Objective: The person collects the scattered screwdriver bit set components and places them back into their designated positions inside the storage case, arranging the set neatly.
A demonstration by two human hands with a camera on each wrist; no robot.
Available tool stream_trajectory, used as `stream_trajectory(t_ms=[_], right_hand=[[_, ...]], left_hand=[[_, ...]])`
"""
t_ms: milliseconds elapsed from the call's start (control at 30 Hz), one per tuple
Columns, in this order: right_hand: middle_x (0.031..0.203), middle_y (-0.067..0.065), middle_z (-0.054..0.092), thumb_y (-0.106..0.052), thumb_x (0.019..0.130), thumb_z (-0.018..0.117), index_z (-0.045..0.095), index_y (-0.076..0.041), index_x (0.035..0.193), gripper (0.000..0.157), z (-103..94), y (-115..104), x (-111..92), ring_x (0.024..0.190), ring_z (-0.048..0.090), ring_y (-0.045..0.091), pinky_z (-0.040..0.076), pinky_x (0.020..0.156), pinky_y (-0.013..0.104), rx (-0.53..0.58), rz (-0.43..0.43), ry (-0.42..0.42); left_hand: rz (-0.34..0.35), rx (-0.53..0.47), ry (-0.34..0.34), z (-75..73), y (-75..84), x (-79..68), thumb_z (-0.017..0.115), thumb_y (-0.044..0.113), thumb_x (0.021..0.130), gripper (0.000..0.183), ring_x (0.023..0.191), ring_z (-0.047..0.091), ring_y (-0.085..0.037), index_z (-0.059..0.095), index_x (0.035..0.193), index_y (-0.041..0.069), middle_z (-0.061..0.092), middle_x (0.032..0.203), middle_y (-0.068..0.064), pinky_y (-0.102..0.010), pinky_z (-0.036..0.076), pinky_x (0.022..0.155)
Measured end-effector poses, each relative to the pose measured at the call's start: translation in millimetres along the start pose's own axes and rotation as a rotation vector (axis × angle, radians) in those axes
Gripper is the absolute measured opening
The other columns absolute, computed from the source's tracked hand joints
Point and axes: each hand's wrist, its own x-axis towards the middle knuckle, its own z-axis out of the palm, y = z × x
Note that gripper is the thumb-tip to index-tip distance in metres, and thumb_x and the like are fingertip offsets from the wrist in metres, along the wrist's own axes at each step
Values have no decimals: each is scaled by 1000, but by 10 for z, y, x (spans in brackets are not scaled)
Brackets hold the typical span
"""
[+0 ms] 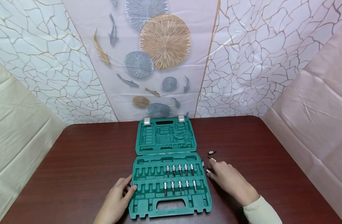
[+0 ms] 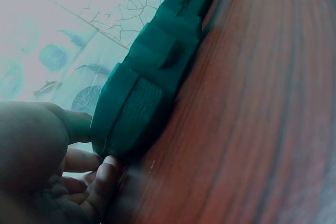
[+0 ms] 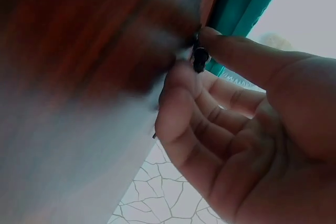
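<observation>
A green plastic tool case (image 1: 171,195) lies open on the table, its lid (image 1: 166,148) folded back. Several silver bit sockets (image 1: 180,185) stand in two rows of slots in the lower tray. My left hand (image 1: 116,196) grips the case's left edge, thumb on the rim and fingers against the side, as the left wrist view also shows. Just right of the case, my right hand (image 1: 229,177) pinches a small bit socket (image 3: 200,59) between thumb and forefinger, low over the table. Its remaining fingers are bent beside it.
Loose bit sockets lie near the right hand: one bit socket (image 1: 212,152) beyond it, another bit socket (image 1: 203,163) against the case's right side. The dark red wooden table (image 1: 86,161) reaches back to a patterned cloth wall (image 1: 156,87). Slots in the tray's left part hold nothing.
</observation>
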Motion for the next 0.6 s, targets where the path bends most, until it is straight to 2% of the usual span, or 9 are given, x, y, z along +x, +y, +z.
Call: stream_trajectory(t_ms=[133,267,367,600], right_hand=[[66,-1,54,-7,96,77,60,-11,100,17,13,-1,-58,57,54,13,43,53,35,13,-18,6],[63,-3,50,-6,94,79,58,-12,94,22,34,4,-106,56,50,11,42,52,32,36,-62,24],[63,-5,48,-6,92,81,58,-13,92,24,41,24,-131,56,46,8,41,53,31,56,-99,7],[69,-9,49,2,89,80,64,-9,112,30,31,98,-156,61,45,1,42,57,27,119,-198,-81]], left_hand=[[-1,-1,4,-2,-2,-2,64,22,108,53,84,56,-14,53,151,-7,60,110,-3,-30,49,70],[3,-2,10,-4,-15,-7,64,22,108,53,84,55,-14,53,150,-7,60,110,-3,-29,48,69],[3,-1,13,-3,-18,-14,64,21,108,52,84,55,-14,53,150,-7,60,110,-3,-29,48,69],[4,4,5,0,-9,-2,64,23,108,54,84,55,-14,52,151,-8,60,109,-3,-30,49,69]])
